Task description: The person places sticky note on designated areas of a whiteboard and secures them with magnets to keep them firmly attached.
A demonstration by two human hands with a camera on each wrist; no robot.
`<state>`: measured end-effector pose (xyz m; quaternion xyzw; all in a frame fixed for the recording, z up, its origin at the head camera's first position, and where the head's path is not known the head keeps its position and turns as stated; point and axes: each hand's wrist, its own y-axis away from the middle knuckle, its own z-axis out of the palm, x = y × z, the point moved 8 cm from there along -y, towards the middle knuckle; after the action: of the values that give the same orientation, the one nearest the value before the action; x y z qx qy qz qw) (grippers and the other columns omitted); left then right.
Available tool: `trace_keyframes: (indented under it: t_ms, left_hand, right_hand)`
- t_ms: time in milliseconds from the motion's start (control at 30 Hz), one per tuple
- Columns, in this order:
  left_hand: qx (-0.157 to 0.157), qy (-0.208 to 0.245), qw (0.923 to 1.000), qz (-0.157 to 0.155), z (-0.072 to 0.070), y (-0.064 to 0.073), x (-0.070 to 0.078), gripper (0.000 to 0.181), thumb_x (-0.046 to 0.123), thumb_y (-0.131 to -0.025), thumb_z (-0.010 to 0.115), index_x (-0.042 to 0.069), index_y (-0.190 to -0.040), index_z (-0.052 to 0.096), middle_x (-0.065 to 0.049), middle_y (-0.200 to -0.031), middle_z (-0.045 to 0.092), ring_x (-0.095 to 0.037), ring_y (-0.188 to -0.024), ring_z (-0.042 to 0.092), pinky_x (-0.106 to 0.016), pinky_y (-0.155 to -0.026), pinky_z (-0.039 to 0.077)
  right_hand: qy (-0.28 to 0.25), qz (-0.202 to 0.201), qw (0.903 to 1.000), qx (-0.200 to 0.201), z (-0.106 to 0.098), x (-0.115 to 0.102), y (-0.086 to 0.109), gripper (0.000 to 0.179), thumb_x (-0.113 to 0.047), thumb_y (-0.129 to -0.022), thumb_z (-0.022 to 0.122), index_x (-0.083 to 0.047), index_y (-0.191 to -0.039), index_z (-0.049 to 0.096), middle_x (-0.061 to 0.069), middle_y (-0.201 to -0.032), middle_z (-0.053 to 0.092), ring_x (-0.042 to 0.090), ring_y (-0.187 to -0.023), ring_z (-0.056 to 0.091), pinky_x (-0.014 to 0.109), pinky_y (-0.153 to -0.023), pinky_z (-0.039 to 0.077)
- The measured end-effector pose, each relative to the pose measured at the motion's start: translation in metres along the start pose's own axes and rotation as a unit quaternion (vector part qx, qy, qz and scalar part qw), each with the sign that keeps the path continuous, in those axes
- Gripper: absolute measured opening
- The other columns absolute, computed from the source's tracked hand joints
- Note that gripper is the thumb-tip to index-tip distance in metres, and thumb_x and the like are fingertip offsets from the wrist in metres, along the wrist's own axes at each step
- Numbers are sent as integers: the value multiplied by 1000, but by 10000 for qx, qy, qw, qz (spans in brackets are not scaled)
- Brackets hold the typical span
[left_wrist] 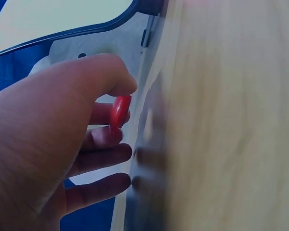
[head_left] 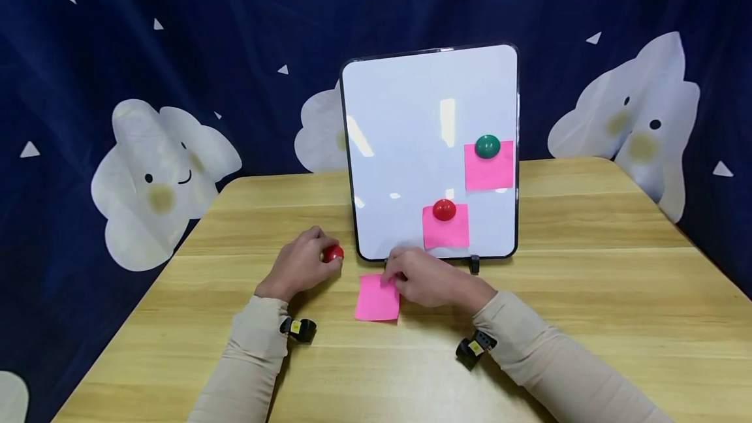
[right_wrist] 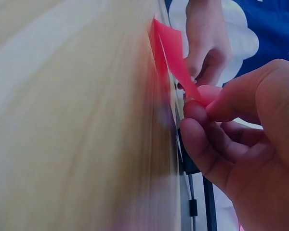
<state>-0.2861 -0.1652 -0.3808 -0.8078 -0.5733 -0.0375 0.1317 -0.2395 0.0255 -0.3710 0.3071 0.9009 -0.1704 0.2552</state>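
Note:
My left hand [head_left: 303, 262] pinches a round red magnet [head_left: 333, 253] between thumb and fingers, close over the table left of the whiteboard. The left wrist view shows this magnet [left_wrist: 119, 111] edge-on below the thumb tip, the other fingers spread behind it. In front of the board, my right hand [head_left: 425, 277] pinches the upper right corner of a pink sticky note [head_left: 376, 299]. Seen from the right wrist, the note [right_wrist: 176, 50] lifts at an angle from the tabletop, with thumb and index finger at its corner.
A black-framed whiteboard [head_left: 399, 109] stands upright on small black feet [head_left: 474, 264]. On it, a green magnet [head_left: 487, 146] holds one pink note [head_left: 489, 175] and a red magnet [head_left: 444, 209] holds another [head_left: 446, 234]. Behind the wooden table [head_left: 587, 227] hangs a dark blue curtain [head_left: 235, 12].

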Motion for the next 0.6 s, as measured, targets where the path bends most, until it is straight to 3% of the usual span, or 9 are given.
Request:
trace_keyframes:
  t_ms: [167,367,600]
  left_hand:
    - [153,-14,9999,-1,-3,-1,0,35,36,-86,68,13,-112,75,1,-99,57,-15,-80,54,-35,-68,50]
    - [416,-38,9990,187,-7,-1,2,38,38,-89,68,13,-117,74,2,-99,57,-14,-78,55,-34,-64,49]
    - [676,-20,9970,379,-11,1,5,36,35,-92,68,12,-119,73,0,-104,61,-15,-82,61,-37,-68,53]
  right_hand:
    - [-108,163,9997,110,-1,4,-1,25,2,-91,61,-10,-104,78,-5,-100,67,12,-90,56,26,-76,50]
    - [-103,34,9998,177,-4,1,-1,17,-5,-91,69,-10,-104,78,-5,-104,65,12,-96,56,26,-82,51]
    - [-180,175,9993,279,-5,2,0,26,-3,-90,68,-7,-115,75,-3,-106,64,13,-95,55,25,-77,52]
